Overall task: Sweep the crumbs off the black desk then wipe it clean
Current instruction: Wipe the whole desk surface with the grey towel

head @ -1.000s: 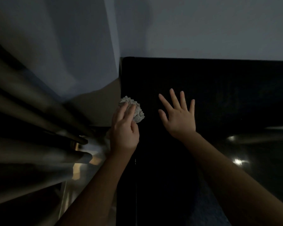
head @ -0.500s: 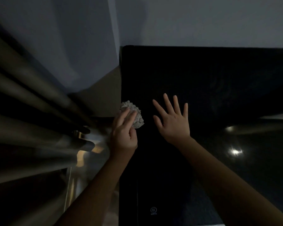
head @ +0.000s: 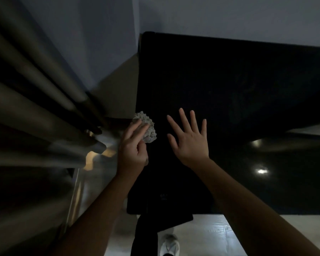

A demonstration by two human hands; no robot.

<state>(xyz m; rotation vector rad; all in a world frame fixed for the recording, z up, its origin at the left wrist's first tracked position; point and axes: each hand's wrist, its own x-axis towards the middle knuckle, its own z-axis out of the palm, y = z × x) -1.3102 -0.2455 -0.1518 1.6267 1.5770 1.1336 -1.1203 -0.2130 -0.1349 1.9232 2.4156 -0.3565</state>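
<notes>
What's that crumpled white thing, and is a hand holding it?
The left hand holds a crumpled wad, maybe paper or cloth, its fingers over the near side. The right hand is spread open, holding nothing.

A single head-worn view looks steeply down from close above the black worktop (head: 238, 93), over its near-left corner, facing the wall behind it.

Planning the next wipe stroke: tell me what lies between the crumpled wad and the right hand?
Only bare black desk separates the wad from the right hand, in the head view.
</notes>
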